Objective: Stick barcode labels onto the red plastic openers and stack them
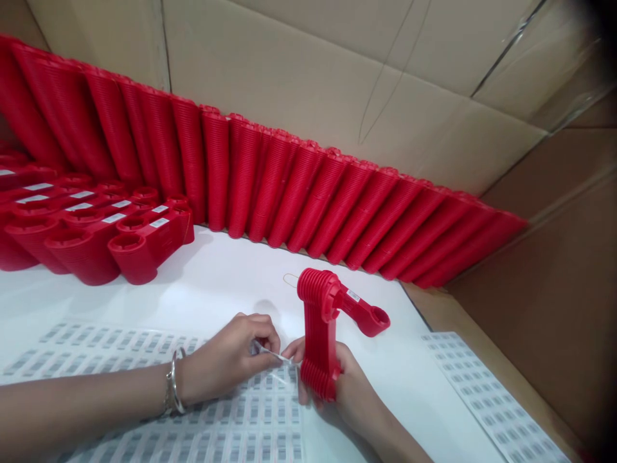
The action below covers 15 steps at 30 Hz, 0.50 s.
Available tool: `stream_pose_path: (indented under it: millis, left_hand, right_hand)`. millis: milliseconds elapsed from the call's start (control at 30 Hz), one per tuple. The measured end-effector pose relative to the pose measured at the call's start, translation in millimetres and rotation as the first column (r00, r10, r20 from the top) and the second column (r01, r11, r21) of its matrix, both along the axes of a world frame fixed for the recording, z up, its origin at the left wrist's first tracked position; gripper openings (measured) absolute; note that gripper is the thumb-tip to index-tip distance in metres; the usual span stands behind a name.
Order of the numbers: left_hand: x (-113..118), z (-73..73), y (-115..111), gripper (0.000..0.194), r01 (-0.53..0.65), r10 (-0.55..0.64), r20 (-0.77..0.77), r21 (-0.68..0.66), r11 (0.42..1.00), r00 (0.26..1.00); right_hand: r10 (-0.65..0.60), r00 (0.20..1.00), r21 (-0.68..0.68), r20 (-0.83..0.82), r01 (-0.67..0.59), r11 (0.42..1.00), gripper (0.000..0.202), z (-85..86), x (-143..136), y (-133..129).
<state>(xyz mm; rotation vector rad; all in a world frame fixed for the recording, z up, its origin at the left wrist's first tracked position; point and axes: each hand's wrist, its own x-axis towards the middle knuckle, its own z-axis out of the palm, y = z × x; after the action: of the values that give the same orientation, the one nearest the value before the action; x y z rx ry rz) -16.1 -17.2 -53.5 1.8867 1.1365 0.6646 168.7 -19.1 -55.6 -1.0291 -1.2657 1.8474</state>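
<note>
My left hand [241, 350], with a bracelet at the wrist, pinches a raised edge of a sheet of barcode labels [231, 427]. Whether a single label is between those fingertips is too small to tell. My right hand [354, 389] is closed around a short stack of red plastic pieces [321, 334] with ringed ends, held upright. Its fingertips also reach the lifted edge of the sheet, close to my left fingers. Just behind the stack lies one red plastic piece with a white label [369, 313].
Long red stacks [289, 193] lean in a row against a cardboard wall [308, 71]. Labelled red pieces [130, 247] stand grouped at the left. Another label sheet [486, 392] lies at the right of the white table [226, 276]. A thin loop [290, 278] sits beside my stack.
</note>
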Motion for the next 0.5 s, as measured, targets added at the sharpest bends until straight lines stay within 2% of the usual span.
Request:
stream_pose_path:
  millis: [167, 333, 500]
  left_hand:
    - [-2.0, -4.1, -0.7, 0.012, 0.017, -0.015, -0.040, 0.052, 0.999, 0.999]
    - [-0.9, -9.1, -1.3, 0.008, 0.002, 0.008, -0.072, 0.130, 0.991, 0.997]
    - [-0.6, -6.7, -0.6, 0.016, 0.021, -0.018, -0.028, 0.103, 0.994, 0.999]
  right_hand:
    - [-0.003, 1.000, -0.001, -0.003, 0.003, 1.000, 0.022, -4.3, 1.9, -1.4]
    - [-0.015, 1.000, 0.041, -0.011, 0.016, 0.999, 0.012, -7.0, 4.2, -1.2]
    - [-0.054, 0.997, 0.029, -0.056, 0.055, 0.998, 0.010, -6.3, 4.7, -3.6]
